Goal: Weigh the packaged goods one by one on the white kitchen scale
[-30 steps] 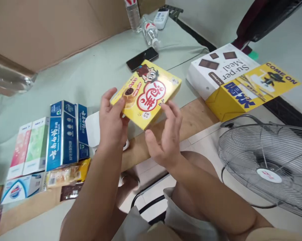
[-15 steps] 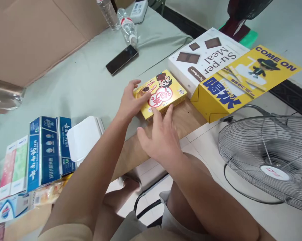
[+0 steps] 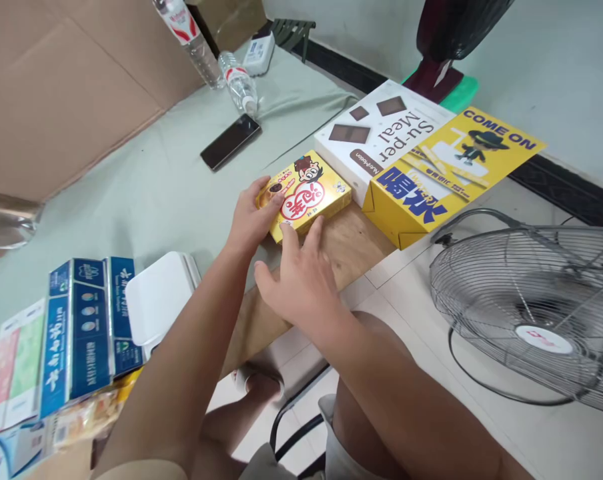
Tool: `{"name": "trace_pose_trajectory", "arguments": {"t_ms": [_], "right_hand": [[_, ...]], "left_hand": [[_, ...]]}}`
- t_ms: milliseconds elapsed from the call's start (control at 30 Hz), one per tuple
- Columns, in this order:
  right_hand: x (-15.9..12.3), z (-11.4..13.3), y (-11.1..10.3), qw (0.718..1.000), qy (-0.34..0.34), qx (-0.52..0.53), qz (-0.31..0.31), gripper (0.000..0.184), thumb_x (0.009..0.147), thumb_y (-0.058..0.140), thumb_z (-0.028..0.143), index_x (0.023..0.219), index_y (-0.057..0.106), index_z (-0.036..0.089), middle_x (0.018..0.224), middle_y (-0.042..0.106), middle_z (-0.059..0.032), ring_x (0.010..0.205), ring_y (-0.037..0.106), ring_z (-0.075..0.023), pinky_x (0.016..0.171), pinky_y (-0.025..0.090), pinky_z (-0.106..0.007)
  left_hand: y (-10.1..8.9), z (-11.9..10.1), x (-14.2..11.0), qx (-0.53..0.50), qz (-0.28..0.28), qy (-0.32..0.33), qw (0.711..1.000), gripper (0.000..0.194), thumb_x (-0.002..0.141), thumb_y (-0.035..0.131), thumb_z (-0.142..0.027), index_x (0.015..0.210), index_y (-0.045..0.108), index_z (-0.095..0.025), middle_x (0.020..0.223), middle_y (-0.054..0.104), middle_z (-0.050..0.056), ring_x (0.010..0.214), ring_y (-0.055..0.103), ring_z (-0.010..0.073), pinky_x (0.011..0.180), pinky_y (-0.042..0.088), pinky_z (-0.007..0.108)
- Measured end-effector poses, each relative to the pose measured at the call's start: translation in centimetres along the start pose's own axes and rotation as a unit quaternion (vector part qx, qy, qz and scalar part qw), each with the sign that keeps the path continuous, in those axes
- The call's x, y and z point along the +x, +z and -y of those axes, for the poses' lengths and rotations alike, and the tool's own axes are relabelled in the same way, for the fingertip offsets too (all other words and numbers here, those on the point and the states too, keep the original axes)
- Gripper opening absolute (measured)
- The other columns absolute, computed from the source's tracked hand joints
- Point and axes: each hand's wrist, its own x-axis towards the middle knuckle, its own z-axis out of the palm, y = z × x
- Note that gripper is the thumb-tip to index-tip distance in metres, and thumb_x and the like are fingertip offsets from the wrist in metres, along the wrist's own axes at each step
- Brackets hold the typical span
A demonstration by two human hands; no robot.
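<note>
A small yellow snack box (image 3: pixel 315 193) with a cartoon face and red lettering lies flat near the edge of the table. My left hand (image 3: pixel 251 217) grips its left end, thumb across the top and fingers along the far side. Fingers apart, my right hand (image 3: pixel 304 277) has its index and middle fingertips at the box's near side, while its thumb points away to the left. Just beyond the box's right end lies a white "Su-per Meal" box (image 3: pixel 344 150). A taller yellow carton (image 3: pixel 396 223) printed "COME ON" stands beside that.
A black phone (image 3: pixel 230 142) and plastic bottles (image 3: pixel 239 83) lie farther back. At left are blue toothpaste boxes (image 3: pixel 89 327) and a white lidded container (image 3: pixel 156 300). A floor fan (image 3: pixel 521 300) stands right of the table. A cardboard panel (image 3: pixel 81 87) rises behind.
The camera view has shifted, so most things sit lower and farther left. Both hands keep nearly the same places at the small yellow box, which has not visibly moved on the table.
</note>
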Motion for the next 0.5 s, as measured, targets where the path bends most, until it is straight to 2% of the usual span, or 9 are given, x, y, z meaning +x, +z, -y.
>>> {"name": "trace_pose_trajectory", "arguments": {"t_ms": [233,300,367,433,500], "right_hand": [[0.4,-0.3,0.6,1.000,-0.015,0.009,-0.003,0.078,0.096,0.058,0.042,0.163,0.031,0.014,0.173,0.010,-0.0386,0.154,0.041,-0.0513,0.115,0.042,-0.067],[0.4,-0.3,0.7,1.000,-0.016,0.011,-0.004,0.079,0.095,0.059,0.041,0.163,0.031,0.013,0.173,0.010,-0.0378,0.155,0.038,-0.0517,0.117,0.040,-0.067],[0.3,-0.4,0.8,0.999,-0.014,0.008,-0.031,0.078,0.093,0.063,0.041,0.160,0.035,0.013,0.173,0.011,-0.0353,0.157,0.033,-0.0519,0.118,0.037,-0.068],[0.2,-0.6,0.9,0.994,-0.040,0.014,-0.103,0.071,0.090,0.065,0.039,0.152,0.045,0.013,0.171,0.021,-0.0315,0.157,0.033,-0.0481,0.120,0.036,-0.065],[-0.1,-0.8,1.1,0.974,-0.132,0.052,-0.178,0.050,0.090,0.060,0.038,0.134,0.058,0.014,0.150,0.051,-0.0261,0.142,0.051,-0.0375,0.114,0.045,-0.054]], "left_hand": [[0.3,0.3,0.4,0.001,-0.008,-0.015,1.000,0.064,0.076,0.086,-0.060,0.127,0.070,-0.025,0.135,0.067,0.011,0.136,0.062,0.0342,0.124,0.047,0.053],[0.4,0.3,0.5,0.004,-0.012,-0.020,1.000,0.068,0.075,0.087,-0.063,0.128,0.069,-0.025,0.135,0.066,0.011,0.136,0.061,0.0342,0.123,0.046,0.053],[0.4,-0.2,0.5,0.011,-0.038,-0.009,0.999,0.069,0.074,0.088,-0.063,0.127,0.067,-0.025,0.134,0.065,0.010,0.137,0.059,0.0331,0.123,0.045,0.050],[0.0,-1.3,-0.3,0.009,-0.107,0.025,0.994,0.061,0.078,0.086,-0.061,0.123,0.066,-0.026,0.129,0.065,0.007,0.132,0.060,0.0284,0.120,0.044,0.046],[-1.0,-3.1,-2.0,-0.022,-0.186,0.077,0.979,0.042,0.086,0.081,-0.053,0.113,0.065,-0.024,0.111,0.065,0.003,0.113,0.064,0.0200,0.108,0.048,0.038]]}}
